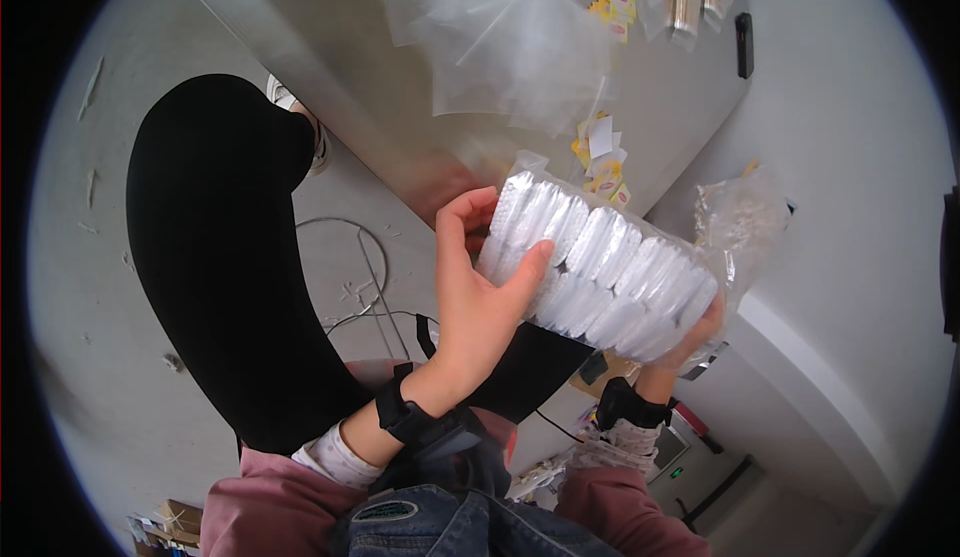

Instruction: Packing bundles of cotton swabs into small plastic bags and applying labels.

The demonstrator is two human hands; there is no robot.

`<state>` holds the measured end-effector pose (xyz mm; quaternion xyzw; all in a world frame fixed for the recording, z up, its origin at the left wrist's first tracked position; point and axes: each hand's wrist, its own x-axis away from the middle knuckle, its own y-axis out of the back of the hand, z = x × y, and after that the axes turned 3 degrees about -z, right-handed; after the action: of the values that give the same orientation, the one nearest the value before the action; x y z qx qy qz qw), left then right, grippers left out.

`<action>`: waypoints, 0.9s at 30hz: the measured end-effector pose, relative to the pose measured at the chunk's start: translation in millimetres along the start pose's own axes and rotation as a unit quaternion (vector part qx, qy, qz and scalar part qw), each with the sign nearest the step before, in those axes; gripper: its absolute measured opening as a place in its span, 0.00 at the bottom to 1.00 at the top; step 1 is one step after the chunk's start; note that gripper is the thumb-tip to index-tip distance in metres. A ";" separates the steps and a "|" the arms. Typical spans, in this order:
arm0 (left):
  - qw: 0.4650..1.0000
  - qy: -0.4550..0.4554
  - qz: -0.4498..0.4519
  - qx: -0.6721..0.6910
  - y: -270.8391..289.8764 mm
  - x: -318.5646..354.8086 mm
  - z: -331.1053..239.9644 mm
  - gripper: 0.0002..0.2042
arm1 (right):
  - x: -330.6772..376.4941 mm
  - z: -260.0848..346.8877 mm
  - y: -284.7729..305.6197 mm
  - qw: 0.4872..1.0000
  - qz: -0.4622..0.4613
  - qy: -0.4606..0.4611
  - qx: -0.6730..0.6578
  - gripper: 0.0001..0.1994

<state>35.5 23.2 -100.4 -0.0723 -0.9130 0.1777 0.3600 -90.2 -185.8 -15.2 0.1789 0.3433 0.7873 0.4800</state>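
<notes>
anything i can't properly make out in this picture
Head view: most fingers of the right hand, hidden behind the film-wrapped pack of white bundles.
Head view: far ends of some clear plastic bags, cut off by the top edge.
Head view: shoe, partly hidden by the black-trousered leg.

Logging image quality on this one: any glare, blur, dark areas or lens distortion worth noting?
Head view: black rim darkens the left and right sides and corners; bright highlights streak the plastic-wrapped white bundle; a soft reddish reflection smears the metallic table; the clear bags look hazy, their edges hard to separate; left hand reads fairly clearly.
</notes>
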 end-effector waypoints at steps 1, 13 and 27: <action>1.000 -0.007 0.006 -0.026 -2.4 -0.1 -1.2 0.29 | -1.5 -2.4 2.3 1.000 0.008 -0.002 -0.003 0.16; 0.996 -0.036 0.003 -0.082 -11.9 -1.4 1.6 0.34 | 6.5 14.1 -7.6 0.999 -0.002 -0.043 -0.021 0.19; 0.988 -0.076 -0.008 -0.131 -11.1 -0.1 10.2 0.44 | 16.8 26.6 2.2 0.997 -0.020 0.004 0.069 0.21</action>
<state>28.5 10.2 -103.2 -0.0979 -0.9538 0.0584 0.2781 -83.3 -161.9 4.2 0.2013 0.4026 0.7526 0.4806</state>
